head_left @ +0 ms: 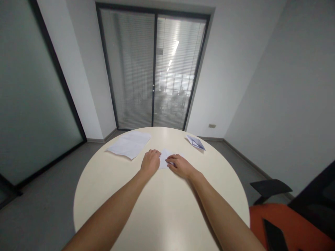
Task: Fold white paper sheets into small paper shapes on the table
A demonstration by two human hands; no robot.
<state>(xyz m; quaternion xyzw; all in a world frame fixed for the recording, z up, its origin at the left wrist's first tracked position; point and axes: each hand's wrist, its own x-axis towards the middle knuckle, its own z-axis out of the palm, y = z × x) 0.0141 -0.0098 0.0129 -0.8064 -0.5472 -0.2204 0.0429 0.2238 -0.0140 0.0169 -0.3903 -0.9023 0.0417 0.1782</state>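
A round cream tabletop (162, 212) spreads beneath the fingers of the left hand (150, 162) and the right hand (181, 166), with a large white sheet (131, 143) beyond them to the left. A smaller white paper (163, 161) lies between the bent fingers, partly covered by them; whether either hand grips it, I cannot tell. Beyond the fingers to the right sits a creased, printed paper (195, 142).

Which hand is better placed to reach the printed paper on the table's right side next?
Probably the right hand: it is nearer the printed paper, while the left hand is at the left edge of the small white paper.
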